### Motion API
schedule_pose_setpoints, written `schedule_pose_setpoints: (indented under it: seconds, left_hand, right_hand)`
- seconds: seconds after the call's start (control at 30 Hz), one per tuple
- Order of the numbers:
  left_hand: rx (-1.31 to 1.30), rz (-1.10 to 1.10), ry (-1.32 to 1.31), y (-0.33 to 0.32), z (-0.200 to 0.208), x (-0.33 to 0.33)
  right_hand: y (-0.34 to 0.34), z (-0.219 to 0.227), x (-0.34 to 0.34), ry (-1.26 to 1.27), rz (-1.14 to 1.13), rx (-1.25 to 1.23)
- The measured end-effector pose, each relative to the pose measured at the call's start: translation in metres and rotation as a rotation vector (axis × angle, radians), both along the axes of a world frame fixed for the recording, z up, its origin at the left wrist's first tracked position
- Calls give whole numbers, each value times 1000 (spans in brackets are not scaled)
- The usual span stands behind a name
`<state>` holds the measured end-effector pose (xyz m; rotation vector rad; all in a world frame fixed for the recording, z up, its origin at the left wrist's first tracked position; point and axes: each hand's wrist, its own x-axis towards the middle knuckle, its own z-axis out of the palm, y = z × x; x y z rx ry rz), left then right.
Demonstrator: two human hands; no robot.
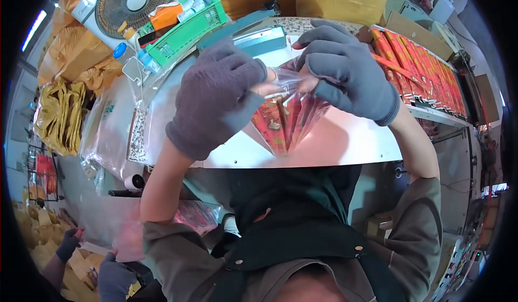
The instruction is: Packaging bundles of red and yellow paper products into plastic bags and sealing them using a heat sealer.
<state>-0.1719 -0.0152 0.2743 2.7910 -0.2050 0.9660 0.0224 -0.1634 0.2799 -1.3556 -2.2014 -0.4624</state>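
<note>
A clear plastic bag [319, 112] with red and gold patterned packets [276, 125] in it stands over the white tabletop [367, 150]. Its gathered top is pinched by my left hand [216, 100], in a grey glove that leaves some fingertips bare. On the other side of the same bag top, my right hand [350, 73], gloved alike, has thumb and fingers closed on the plastic. The bag narrows toward its lower end, near the table's front edge. My hands hide part of its upper edge.
A teal box-shaped device [263, 41] lies behind my hands. Rows of red packets [426, 70] fill a tray at right. A green basket [189, 29] and a fan [135, 1] stand back left, above stacked clear plastic sheets [116, 135]. Lower left, another person's gloved hand [68, 245] holds clear plastic.
</note>
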Motion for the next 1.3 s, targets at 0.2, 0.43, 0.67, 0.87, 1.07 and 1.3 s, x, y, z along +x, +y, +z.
schedule_pose_setpoints:
  seconds: [0.2,0.43,0.67,0.87,1.07,1.3]
  left_hand:
    - [-168,-52,-184,13,5,9]
    - [-193,-14,-227,8,9,-3]
    - [-926,48,-109,6,-8,-6]
    - [-566,-118,-139,6,-5,-35]
    - [-880,85,295,35,-96,-7]
    - [-1904,-52,310,75,-205,75]
  right_hand:
    - [-8,3,22,29,-94,-122]
    - [1,-6,36,-19,-88,-109]
    - [-17,39,16,179,-235,47]
    - [29,-12,-14,-29,-96,-170]
    - [96,-8,4,49,39,-57]
    - [213,-173,192,435,-842,259]
